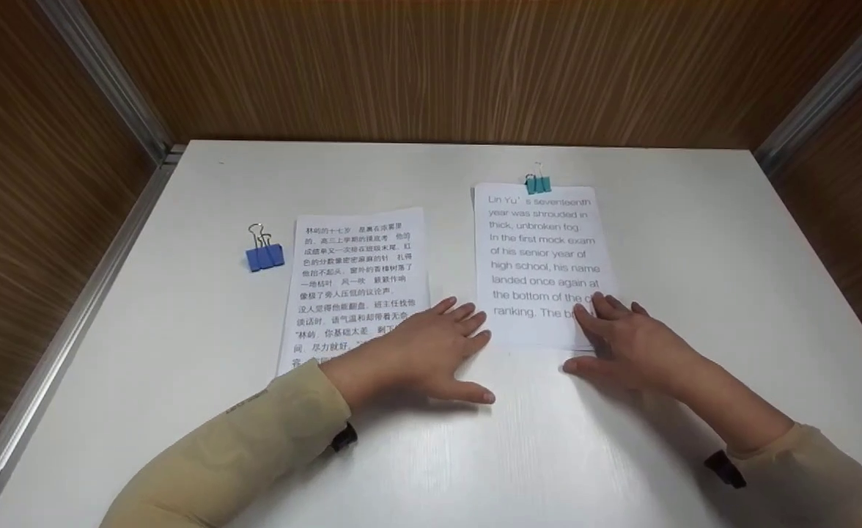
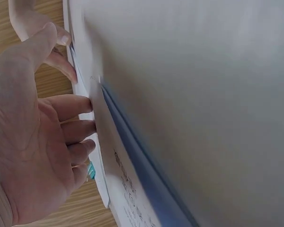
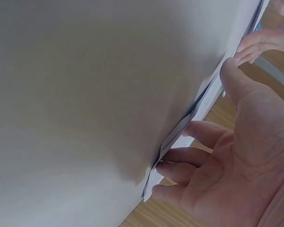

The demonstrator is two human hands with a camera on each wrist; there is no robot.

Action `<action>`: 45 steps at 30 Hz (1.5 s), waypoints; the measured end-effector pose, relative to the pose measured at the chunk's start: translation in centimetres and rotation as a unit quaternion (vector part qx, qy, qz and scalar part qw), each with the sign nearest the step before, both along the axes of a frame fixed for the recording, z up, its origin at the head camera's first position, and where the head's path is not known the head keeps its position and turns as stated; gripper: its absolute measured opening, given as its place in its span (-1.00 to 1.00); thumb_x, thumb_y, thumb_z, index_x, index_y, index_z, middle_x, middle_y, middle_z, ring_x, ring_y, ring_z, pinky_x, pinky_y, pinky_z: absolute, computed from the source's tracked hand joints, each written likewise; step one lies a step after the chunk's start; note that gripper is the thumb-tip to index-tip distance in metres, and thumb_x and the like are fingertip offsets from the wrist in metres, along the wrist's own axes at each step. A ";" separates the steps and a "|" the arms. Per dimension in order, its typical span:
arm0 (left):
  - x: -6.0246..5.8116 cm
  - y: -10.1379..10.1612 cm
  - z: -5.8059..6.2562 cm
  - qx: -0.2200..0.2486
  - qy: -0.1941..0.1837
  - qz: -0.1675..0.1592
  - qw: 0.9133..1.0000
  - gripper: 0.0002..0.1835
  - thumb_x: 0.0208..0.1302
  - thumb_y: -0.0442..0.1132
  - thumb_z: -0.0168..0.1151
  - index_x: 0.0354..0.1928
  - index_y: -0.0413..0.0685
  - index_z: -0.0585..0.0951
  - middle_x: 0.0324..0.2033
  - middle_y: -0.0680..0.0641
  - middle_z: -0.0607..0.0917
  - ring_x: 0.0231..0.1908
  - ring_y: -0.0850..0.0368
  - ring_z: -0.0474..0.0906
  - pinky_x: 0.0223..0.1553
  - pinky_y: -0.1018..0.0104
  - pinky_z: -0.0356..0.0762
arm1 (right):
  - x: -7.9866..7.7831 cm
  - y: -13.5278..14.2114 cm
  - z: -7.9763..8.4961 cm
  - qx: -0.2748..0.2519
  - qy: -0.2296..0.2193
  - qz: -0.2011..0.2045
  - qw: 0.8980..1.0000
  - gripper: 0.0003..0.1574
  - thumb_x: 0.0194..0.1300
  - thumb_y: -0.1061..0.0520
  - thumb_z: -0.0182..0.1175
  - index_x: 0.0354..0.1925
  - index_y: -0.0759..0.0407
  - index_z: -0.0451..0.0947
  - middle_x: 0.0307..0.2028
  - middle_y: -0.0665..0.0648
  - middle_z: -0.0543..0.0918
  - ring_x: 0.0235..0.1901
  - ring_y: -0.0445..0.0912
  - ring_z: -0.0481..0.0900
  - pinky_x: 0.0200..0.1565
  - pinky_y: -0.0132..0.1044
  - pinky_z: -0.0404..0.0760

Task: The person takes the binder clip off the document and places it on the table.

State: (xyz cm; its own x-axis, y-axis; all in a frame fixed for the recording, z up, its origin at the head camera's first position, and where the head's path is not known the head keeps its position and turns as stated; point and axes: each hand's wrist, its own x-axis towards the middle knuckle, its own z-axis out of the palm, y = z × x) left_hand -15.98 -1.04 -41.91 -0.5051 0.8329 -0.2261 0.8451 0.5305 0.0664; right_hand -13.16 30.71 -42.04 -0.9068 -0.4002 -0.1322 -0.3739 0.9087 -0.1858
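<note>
English-print sheets (image 1: 533, 253), tabletop (image 1: 519, 455), right of centre; Chinese-print sheets (image 1: 350, 286), left. Likely light, limp, easily creased; best taken by side edges. Left hand (image 1: 435, 352), right hand (image 1: 635, 343): fingers extended, gripping nothing.

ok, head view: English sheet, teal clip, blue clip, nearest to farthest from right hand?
1. English sheet: partly covered by the right hand.
2. Teal clip: on that sheet's far edge.
3. Blue clip: left of the Chinese sheet.

Khaki-beige, faintly patterned left sleeve (image 1: 237, 444), khaki-beige right sleeve (image 1: 816, 477), small black pieces (image 1: 344, 438) at the cuffs (image 1: 330, 389)
</note>
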 end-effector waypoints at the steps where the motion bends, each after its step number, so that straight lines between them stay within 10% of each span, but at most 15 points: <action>1: 0.2 -0.3 0.0 0.003 0.000 0.001 1.000 0.11 0.13 0.64 -0.36 0.46 -0.07 0.25 0.46 -0.20 0.15 0.47 -0.10 -0.06 0.47 0.04 -0.25 | 0.1 -0.3 0.0 0.002 0.001 0.003 1.000 0.16 0.14 -0.52 0.16 0.40 0.22 0.27 0.38 0.46 0.20 0.39 0.32 0.12 0.32 0.29 0.11; 34: 4.2 -5.5 -0.6 0.058 0.028 -0.010 0.998 0.03 0.12 0.52 0.03 0.41 -0.12 0.33 0.42 -0.23 0.24 0.46 -0.11 0.01 0.47 0.07 -0.25 | 3.3 -4.9 -0.1 0.027 0.034 0.046 0.998 0.17 0.08 -0.49 0.24 0.37 0.26 0.32 0.30 0.48 0.33 0.30 0.35 0.29 0.26 0.33 0.20; 45: 4.3 -5.3 -0.7 0.056 0.017 -0.009 0.998 0.04 0.12 0.54 0.01 0.43 -0.11 0.31 0.43 -0.22 0.20 0.47 -0.09 -0.02 0.47 0.08 -0.27 | 1.5 -3.5 1.8 -0.012 -0.037 0.005 0.999 0.05 0.17 -0.54 0.11 0.35 0.12 0.39 0.25 0.32 0.47 0.21 0.22 0.45 0.21 0.23 0.34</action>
State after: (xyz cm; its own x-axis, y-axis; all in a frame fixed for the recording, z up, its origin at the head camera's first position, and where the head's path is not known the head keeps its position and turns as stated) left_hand -11.71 -6.31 -42.64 -0.4949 0.8613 -0.1146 0.8577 0.5054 0.0946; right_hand -11.63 27.20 -40.27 -0.8904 -0.4138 -0.1896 -0.3678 0.8995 -0.2358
